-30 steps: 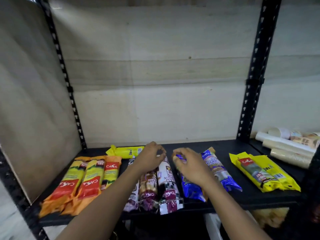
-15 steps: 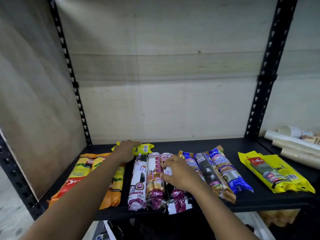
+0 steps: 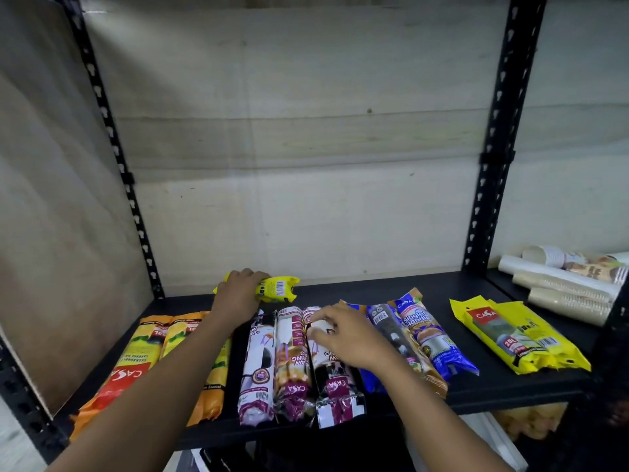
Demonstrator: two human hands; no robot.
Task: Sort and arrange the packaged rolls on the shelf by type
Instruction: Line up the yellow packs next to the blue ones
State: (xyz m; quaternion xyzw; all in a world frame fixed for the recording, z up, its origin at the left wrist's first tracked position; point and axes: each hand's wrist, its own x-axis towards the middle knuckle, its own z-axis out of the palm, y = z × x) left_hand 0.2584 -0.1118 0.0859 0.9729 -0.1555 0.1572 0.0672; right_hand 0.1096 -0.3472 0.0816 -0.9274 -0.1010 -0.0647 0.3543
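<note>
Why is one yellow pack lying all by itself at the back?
The yellow pack lies sideways behind the rows, under the left hand, while the other yellow packs sit far right. It looks unsorted.

black metal shelf (image 3: 425,294), flat board between perforated uprights. lying on it, left to right: orange packaged rolls (image 3: 136,362) side by side at the left end; a yellow roll (image 3: 277,287) crosswise near the back; three purple-and-white rolls (image 3: 292,366) close together, ends at the front edge; blue rolls (image 3: 432,338) angled beside them (one dark roll among them); two yellow packs (image 3: 517,338) overlapping, well apart at the right. the next bay's board carries pale paper rolls (image 3: 565,287).
</note>
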